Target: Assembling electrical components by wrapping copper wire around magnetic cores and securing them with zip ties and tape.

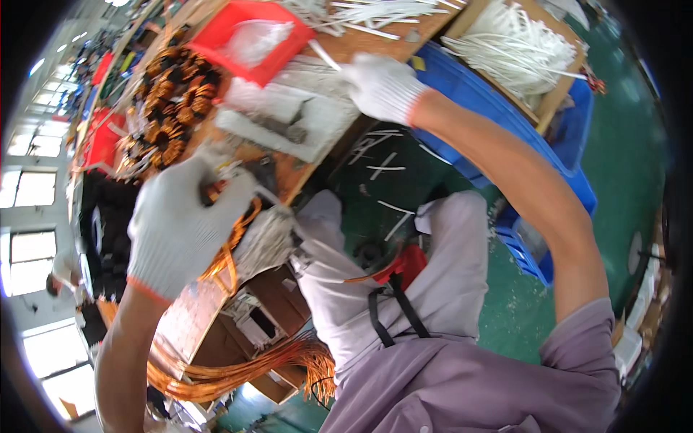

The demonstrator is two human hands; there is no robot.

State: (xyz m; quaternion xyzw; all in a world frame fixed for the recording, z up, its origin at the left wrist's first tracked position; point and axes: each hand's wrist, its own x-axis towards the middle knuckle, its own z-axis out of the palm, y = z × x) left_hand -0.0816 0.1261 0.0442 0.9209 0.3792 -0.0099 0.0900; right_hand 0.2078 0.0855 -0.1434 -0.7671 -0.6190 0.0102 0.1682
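Observation:
My left hand (184, 220), in a white knit glove, grips a copper-wire coil (227, 238) whose orange leads hang down past the edge of the wooden bench (289, 177). My right hand (381, 85), also gloved, reaches forward over the bench and pinches a thin white tube (326, 56) near a scattered heap of such tubes (375, 16). A grey tool (289, 130) lies on a white sheet between the two hands.
A pile of wound copper coils (173, 101) lies on the bench at left, behind it a red bin (249, 36) with a clear bag. A wooden box of white tubes (516, 50) sits on blue crates (498, 123) at right. Loose copper wire bundles (253, 368) hang below the bench.

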